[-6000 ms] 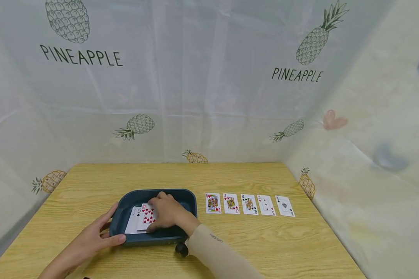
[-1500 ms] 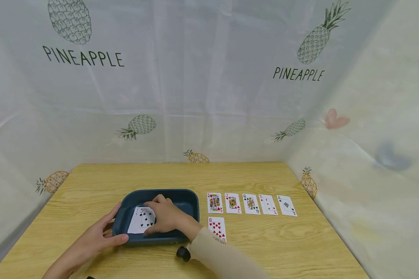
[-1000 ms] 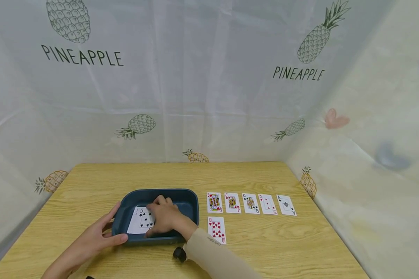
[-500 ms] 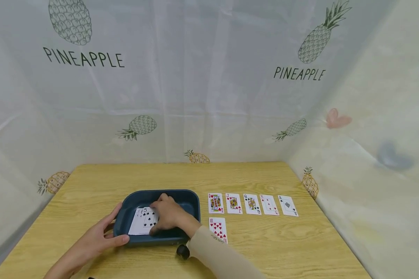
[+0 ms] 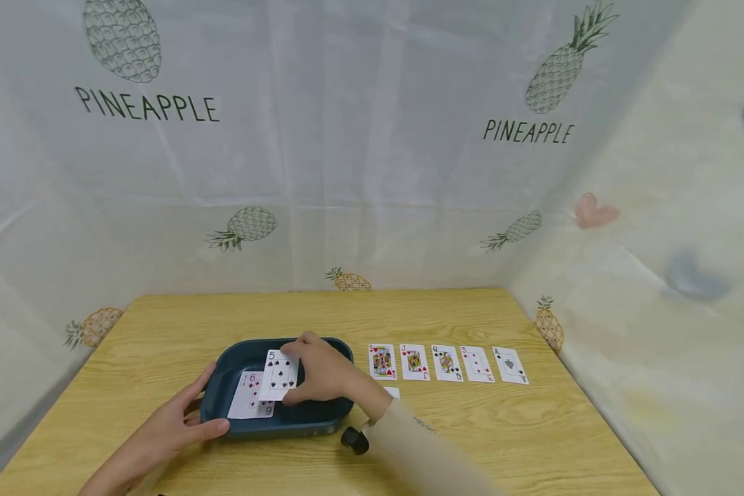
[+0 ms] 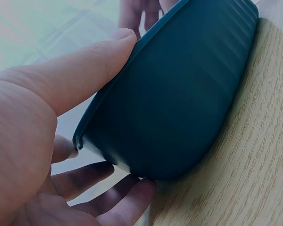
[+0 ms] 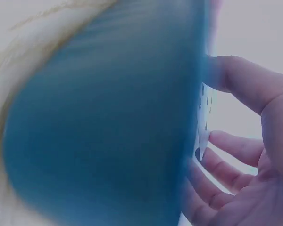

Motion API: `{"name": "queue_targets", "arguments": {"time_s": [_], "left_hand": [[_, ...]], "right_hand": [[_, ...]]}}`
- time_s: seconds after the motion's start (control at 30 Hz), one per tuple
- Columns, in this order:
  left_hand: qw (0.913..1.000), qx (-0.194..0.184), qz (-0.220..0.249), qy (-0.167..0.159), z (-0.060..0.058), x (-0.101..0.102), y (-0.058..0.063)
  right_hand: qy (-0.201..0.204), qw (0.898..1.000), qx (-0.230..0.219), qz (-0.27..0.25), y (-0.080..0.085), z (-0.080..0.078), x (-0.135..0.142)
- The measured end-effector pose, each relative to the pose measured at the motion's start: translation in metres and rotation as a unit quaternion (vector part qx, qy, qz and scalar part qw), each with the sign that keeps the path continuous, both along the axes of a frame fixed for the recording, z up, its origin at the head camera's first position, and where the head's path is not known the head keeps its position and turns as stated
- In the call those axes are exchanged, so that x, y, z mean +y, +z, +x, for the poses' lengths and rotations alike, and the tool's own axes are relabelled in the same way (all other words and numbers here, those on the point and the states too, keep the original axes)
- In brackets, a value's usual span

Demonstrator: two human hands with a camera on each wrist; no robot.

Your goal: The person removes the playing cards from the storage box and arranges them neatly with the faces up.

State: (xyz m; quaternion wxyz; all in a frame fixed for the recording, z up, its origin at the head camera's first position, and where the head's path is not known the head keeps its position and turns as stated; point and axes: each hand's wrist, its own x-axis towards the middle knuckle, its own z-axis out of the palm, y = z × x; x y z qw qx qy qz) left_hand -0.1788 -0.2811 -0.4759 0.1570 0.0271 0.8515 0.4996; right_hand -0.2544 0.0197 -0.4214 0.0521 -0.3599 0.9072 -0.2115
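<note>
On a wooden surface point(image 5: 502, 441), a dark blue tray point(image 5: 266, 428) is resting, with a row of five cards point(image 5: 447, 363) lying at its 3 o'clock. The left hand point(image 5: 172, 421) is gripping the tray at 9 o'clock; the right hand point(image 5: 326, 370) is pinching a five of spades point(image 5: 276, 375) between its fingers, above a six point(image 5: 248, 399).

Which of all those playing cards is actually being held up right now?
The five of spades, pinched in the right hand over the tray. The red six lies in the tray, and the row of cards lies on the table.
</note>
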Motion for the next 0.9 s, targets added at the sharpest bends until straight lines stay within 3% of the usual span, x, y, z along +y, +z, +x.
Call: {"name": "queue_targets", "arguments": {"time_s": [0.3, 0.5, 0.67, 0.9], "left_hand": [[1.0, 0.003, 0.009, 0.0, 0.0, 0.0, -0.001], [0.9999, 0.002, 0.013, -0.001, 0.0, 0.002, -0.002], [0.9999, -0.002, 0.015, 0.001, 0.0, 0.003, -0.003], [0.9999, -0.009, 0.009, 0.001, 0.0, 0.002, 0.001]], "right_hand": [[-0.004, 0.998, -0.028, -0.06, 0.022, 0.003, 0.078], [-0.012, 0.997, -0.021, -0.07, 0.028, 0.012, 0.134], [-0.025, 0.998, -0.023, -0.056, 0.015, 0.021, 0.169], [-0.037, 0.998, -0.027, -0.047, -0.015, 0.036, 0.209]]}}
